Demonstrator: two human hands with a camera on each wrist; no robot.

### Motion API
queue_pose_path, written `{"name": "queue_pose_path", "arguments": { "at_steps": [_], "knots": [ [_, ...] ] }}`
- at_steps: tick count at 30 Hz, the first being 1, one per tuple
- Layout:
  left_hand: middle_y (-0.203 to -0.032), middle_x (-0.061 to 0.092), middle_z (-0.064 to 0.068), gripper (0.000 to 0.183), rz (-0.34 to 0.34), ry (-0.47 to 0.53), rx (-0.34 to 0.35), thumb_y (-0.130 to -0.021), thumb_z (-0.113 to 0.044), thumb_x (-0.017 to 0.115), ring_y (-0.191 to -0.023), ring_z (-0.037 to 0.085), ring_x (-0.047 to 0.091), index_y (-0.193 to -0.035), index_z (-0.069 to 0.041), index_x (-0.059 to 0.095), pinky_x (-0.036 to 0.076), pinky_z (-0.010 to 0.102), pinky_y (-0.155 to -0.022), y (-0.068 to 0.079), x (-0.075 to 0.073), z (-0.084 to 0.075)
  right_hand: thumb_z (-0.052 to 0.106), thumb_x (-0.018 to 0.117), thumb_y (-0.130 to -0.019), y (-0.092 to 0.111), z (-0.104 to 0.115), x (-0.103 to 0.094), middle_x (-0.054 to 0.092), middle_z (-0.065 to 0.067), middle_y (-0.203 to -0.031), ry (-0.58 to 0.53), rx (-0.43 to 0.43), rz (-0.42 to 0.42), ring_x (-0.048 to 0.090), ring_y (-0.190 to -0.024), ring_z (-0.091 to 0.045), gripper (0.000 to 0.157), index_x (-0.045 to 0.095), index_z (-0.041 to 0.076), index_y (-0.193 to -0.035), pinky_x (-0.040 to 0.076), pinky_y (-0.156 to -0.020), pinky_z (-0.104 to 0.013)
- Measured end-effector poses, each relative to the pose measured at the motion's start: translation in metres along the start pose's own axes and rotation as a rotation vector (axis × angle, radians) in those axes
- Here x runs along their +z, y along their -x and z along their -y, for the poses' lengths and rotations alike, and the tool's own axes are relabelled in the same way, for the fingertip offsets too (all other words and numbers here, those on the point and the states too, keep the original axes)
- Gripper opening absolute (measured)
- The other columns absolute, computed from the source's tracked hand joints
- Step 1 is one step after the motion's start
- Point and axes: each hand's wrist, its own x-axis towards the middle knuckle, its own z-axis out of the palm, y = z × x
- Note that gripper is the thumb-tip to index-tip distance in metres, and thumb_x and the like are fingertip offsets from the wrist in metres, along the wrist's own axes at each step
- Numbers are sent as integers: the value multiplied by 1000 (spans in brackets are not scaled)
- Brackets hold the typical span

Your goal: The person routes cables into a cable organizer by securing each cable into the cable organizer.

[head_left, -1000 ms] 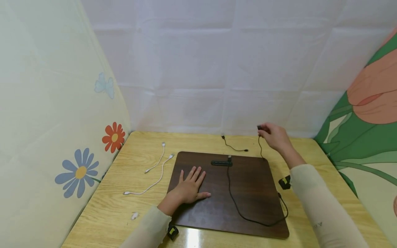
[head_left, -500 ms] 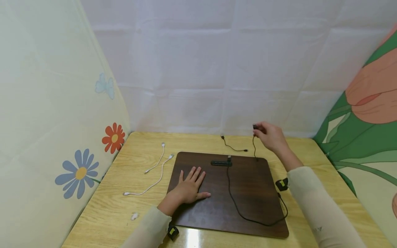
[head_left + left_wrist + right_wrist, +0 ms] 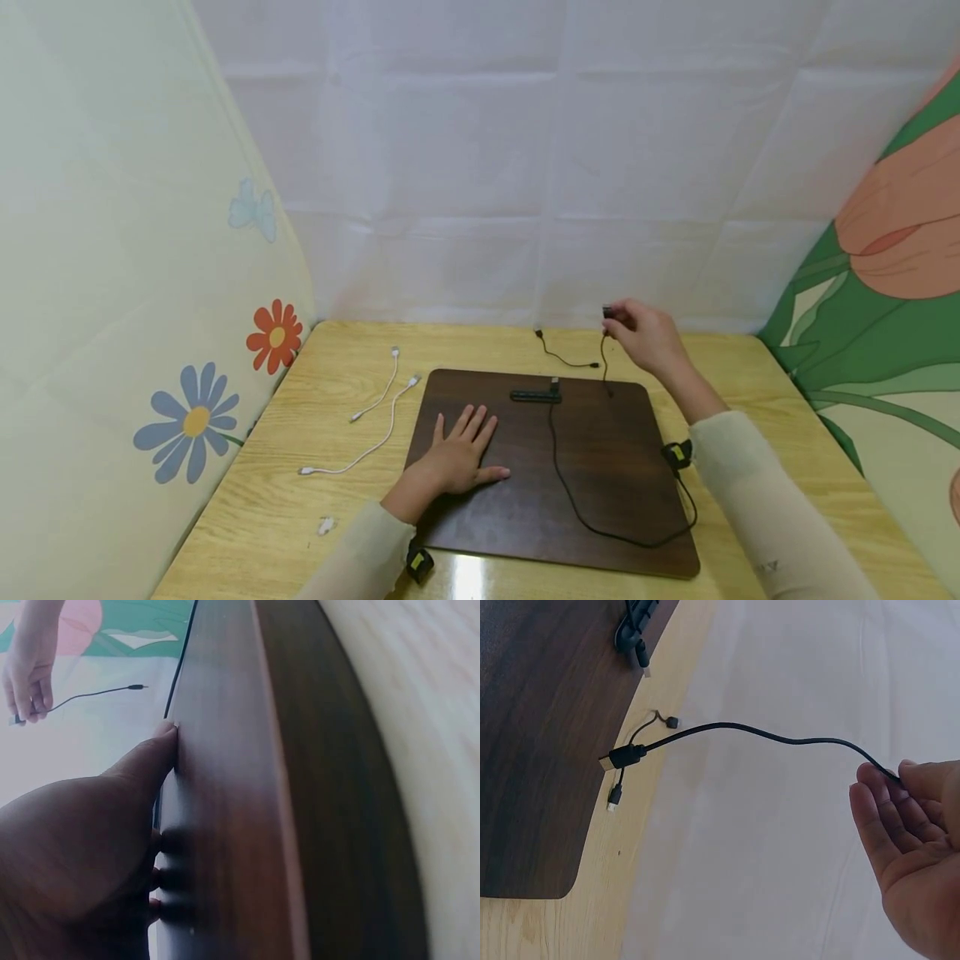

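Observation:
My left hand (image 3: 456,463) lies with spread fingers on a dark brown board (image 3: 517,508), thumb toward the board's middle. Over the board's far right part, my right hand (image 3: 649,340) is raised and pinches a short black USB cable (image 3: 769,735) near one end. The cable's other end dangles, its USB plug (image 3: 624,757) hanging over the board's edge in the right wrist view. A black cable organizer strip (image 3: 528,396) sits near the board's far edge. One longer black cable (image 3: 573,500) is seated in its right end and curves over the board.
Behind the board lies another short black cable (image 3: 564,358). Two white cables, one shorter (image 3: 387,387) and one longer (image 3: 378,442), lie left of it on the wooden table (image 3: 247,500). Nearer is a small white piece (image 3: 326,525). Fabric walls (image 3: 465,167) surround the table.
My right hand has shifted left with the dangling black USB cable, bringing it nearer to the organizer strip. The left hand stays where it was on the board.

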Motion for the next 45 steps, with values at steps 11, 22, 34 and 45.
{"name": "queue_pose_path", "arguments": {
  "at_steps": [11,22,34,45],
  "knots": [
    [-171,7,7,90,-4,0,-1,-95,-73,43,-157,28,4,-163,-19,18,6,69,-118,0,1,0,20,60,-104,10,11,6,71,-16,-103,-19,24,12,71,-92,-31,27,62,1,-123,57,-79,-49],
    [-171,8,7,90,-7,-6,-1,-95,-74,42,-157,28,4,-163,-20,18,6,69,-118,0,2,1,15,63,-102,16,19,14,72,-15,-99,-71,1,13,72,-88,-30,22,64,0,-118,58,-77,-48],
    [-170,12,9,88,-20,23,12,-96,-69,47,-157,30,8,-162,-17,22,8,69,-118,2,0,0,18,63,-102,23,28,24,72,-12,-98,-85,-10,37,72,-88,-27,25,63,1,-121,58,-70,-40],
    [-170,13,9,89,-25,39,9,-95,-69,49,-157,29,8,-162,-17,23,8,70,-118,1,0,1,15,65,-101,28,34,34,72,-13,-97,-143,-11,50,73,-86,-27,21,64,1,-116,57,-66,-33]
  ]
}}
